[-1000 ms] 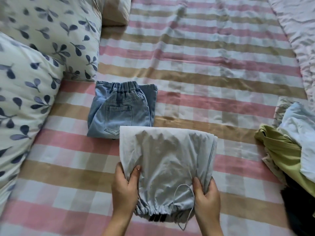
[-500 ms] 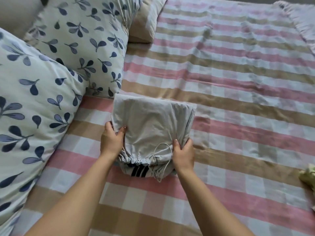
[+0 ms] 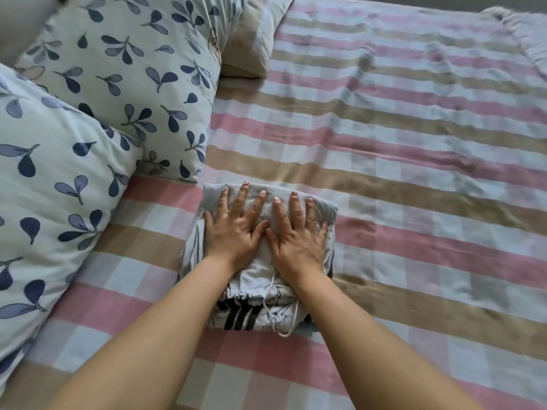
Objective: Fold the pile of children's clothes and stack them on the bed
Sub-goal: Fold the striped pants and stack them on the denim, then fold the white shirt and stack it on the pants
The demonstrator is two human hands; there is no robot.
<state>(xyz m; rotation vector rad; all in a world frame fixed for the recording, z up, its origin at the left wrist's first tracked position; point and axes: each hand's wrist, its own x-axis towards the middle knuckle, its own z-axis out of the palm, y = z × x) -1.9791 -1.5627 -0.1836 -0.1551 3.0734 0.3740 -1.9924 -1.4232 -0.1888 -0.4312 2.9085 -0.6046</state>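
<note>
Fingers (image 3: 241, 199) on my left hand (image 3: 233, 235) and right hand (image 3: 296, 244) lie flat, holding nothing, pressing the folded grey pants (image 3: 254, 279) mid-frame on the bed (image 3: 414, 173); next I probably fetch more clothes.

Scene viewed from head height, wide-angle, aimed forward and down; bed (image 3: 414, 173) seen close, pillows (image 3: 74, 187) framed at left.

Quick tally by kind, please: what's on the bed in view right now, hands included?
Leaf-print pillows: 2
Tan pillow: 1
Pale ruffled cover: 1
Folded grey garment: 1 showing; anything beneath is hidden
Hands pressing it, left hand and right hand: 2
Total: 7
</note>
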